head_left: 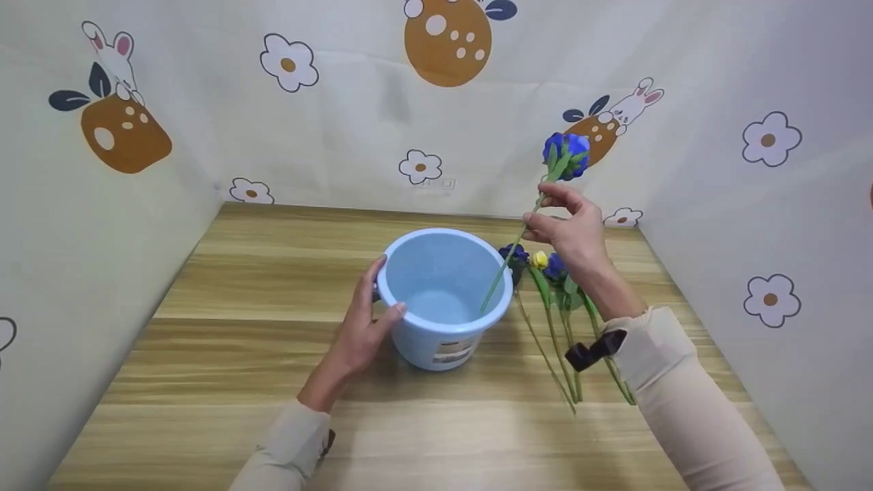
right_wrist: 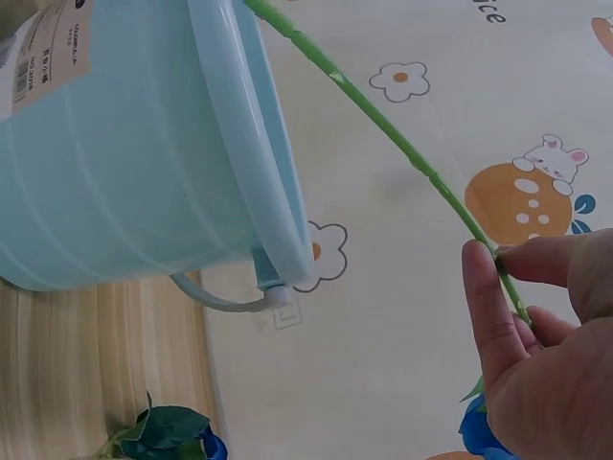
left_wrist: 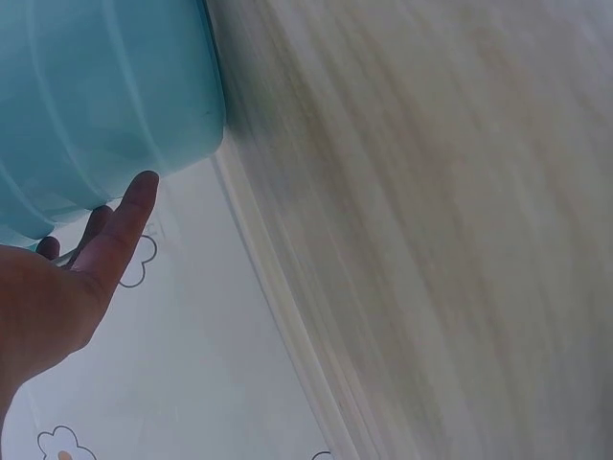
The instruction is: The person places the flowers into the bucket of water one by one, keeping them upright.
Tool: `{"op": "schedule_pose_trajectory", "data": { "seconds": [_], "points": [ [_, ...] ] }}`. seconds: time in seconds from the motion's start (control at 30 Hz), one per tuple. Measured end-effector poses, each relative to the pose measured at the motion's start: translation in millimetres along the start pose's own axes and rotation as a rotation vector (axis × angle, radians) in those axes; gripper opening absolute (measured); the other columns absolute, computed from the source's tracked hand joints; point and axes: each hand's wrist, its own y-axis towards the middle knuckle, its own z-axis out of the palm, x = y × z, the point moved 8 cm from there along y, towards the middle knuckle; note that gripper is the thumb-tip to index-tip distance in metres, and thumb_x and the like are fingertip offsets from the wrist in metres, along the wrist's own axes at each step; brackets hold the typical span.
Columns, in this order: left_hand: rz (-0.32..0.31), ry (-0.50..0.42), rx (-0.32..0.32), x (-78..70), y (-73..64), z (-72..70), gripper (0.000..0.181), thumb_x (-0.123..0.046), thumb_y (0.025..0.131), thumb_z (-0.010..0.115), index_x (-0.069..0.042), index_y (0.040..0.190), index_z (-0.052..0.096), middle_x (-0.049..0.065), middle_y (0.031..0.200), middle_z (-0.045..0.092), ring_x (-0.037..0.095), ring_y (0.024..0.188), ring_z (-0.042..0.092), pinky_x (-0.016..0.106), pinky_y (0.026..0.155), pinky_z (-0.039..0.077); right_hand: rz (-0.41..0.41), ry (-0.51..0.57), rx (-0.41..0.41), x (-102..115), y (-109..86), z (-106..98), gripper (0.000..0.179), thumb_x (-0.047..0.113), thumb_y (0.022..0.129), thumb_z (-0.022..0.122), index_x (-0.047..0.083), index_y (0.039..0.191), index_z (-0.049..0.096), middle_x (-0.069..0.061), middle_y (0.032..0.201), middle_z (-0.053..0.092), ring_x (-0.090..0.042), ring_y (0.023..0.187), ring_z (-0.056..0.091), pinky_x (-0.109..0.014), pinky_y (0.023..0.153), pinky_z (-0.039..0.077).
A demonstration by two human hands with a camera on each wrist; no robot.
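Observation:
A light blue bucket (head_left: 436, 351) stands upright on the wooden table, its inside visible from above. My left hand (head_left: 360, 334) holds its left side, thumb at the rim and fingers along the outer wall; in the left wrist view, fingers (left_wrist: 124, 225) touch the ribbed wall. My right hand (head_left: 576, 228) pinches the green stem of a blue flower (head_left: 567, 155) between thumb and fingers, just below the bloom. The bloom points up, and the stem slants down to the left, its lower end inside the bucket opening. The right wrist view shows the pinched stem (right_wrist: 383, 125) close up.
Right of the bucket, several flowers lie on the table (head_left: 239, 368), among them a dark blue one (head_left: 515, 254), a yellow bud (head_left: 539, 259) and a blue one (head_left: 555, 266). My right forearm partly covers them. Printed cloth walls (head_left: 341, 136) enclose the back and sides.

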Motion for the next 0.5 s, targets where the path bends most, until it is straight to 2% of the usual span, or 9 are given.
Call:
{"op": "schedule_pose_trajectory", "data": {
  "seconds": [0.23, 0.5],
  "points": [
    [-0.016, -0.006, 0.002, 0.1, 0.1, -0.3, 0.083, -0.040, 0.099, 0.062, -0.033, 0.168, 0.017, 0.006, 0.172, 0.024, 0.037, 0.152, 0.036, 0.066, 0.116, 0.043, 0.005, -0.027, 0.033, -5.2, -3.0, 11.7, 0.056, -0.006, 0.092, 0.073, 0.005, 0.144, 0.058, -0.008, 0.118, 0.051, -0.013, 0.081, 0.073, -0.032, 0.080, 0.065],
    [-0.029, 0.005, -0.001, 2.1, 0.3, 0.2, 0.083, -0.042, 0.098, 0.062, -0.036, 0.168, 0.017, 0.004, 0.172, 0.025, 0.036, 0.152, 0.037, 0.063, 0.115, 0.046, -0.034, -0.048, 0.072, -11.7, -10.3, 27.9, 0.057, -0.008, 0.091, 0.072, 0.004, 0.145, 0.057, -0.009, 0.119, 0.051, -0.014, 0.079, 0.071, -0.030, 0.075, 0.066]
  ]
}}
